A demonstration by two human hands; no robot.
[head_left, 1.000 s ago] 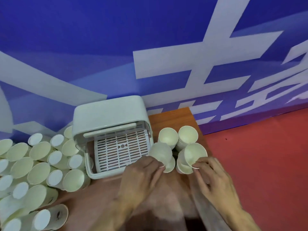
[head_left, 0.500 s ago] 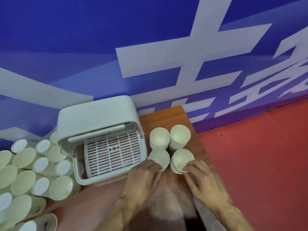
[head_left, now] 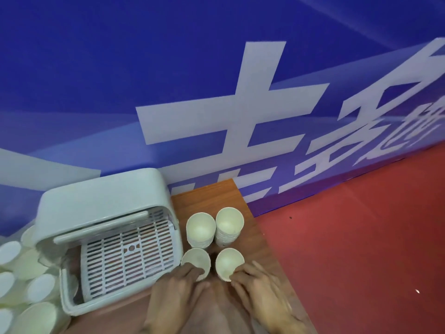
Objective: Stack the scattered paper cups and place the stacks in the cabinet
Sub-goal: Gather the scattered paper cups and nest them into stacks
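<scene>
Paper stacks: four columns of nested pale cups stand in a square near the table's point(head_left: 207, 196) right edge, all upright with mouths up.
Far stacks point(head_left: 201, 227): two, side by side and touching, toward the far right corner; ribbed rims show many cups in each.
Near-left stack point(head_left: 196, 260): just in front of the far pair, close beside the cabinet's right wall.
Near-right stack point(head_left: 228, 261): beside it, with a narrow dark gap between the two.
Left hand point(head_left: 175, 292): fingers curled onto the near rim and wall of the near-left stack, gripping it.
Right hand point(head_left: 260, 290): fingers wrapped on the near side of the near-right stack, gripping it.
Cabinet point(head_left: 101, 201): pale plastic box left of the stacks, lid raised, opening turned toward the table's near edge; the slatted rack point(head_left: 127, 256) inside is bare.
Key relation: the opening lies left of both hands and the left hand is nearer to it; the stacks' long axis is vertical, so each would probably go in standing.
Loose cups point(head_left: 36, 285): many lie unstacked at the table's left edge, beyond the cabinet.
Progress: judged partway, with no stack yet in the cabinet.
</scene>
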